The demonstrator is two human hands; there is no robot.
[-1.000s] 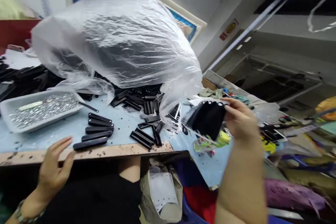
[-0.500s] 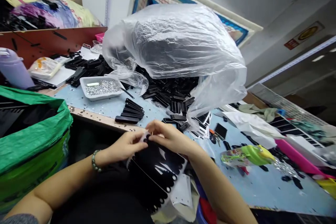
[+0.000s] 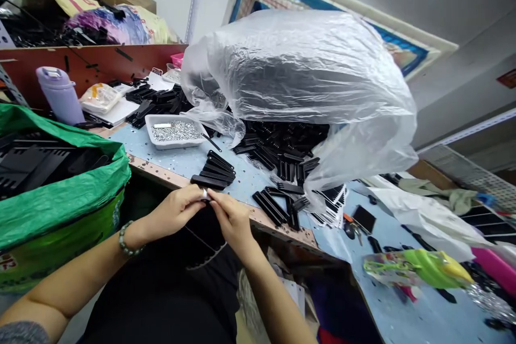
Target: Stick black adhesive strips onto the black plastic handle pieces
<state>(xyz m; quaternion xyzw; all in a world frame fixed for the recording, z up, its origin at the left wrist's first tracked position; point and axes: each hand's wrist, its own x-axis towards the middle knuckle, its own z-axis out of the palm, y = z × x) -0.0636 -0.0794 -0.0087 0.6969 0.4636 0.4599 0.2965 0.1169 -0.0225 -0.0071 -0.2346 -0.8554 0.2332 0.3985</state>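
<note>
My left hand (image 3: 173, 210) and my right hand (image 3: 229, 220) meet just off the table's front edge. Their fingertips pinch a small white tag (image 3: 205, 194). Below it, a black sheet (image 3: 203, 231) hangs against my dark clothing, and the two blend so its outline is hard to follow. A short row of black plastic bars (image 3: 213, 172) lies on the table just beyond my hands. A bracelet of green beads (image 3: 128, 239) circles my left wrist.
A heap of black plastic pieces (image 3: 282, 145) lies partly under a large clear plastic bag (image 3: 302, 86). A white tray of silver beads (image 3: 175, 131) stands on the pale blue table (image 3: 177, 164). A green woven sack (image 3: 52, 199) stands at left.
My hands have moved closer together and lower, nearer the table edge. The black sheet no longer shows its glossy scalloped face. The view has turned slightly, shifting the table rightward.
</note>
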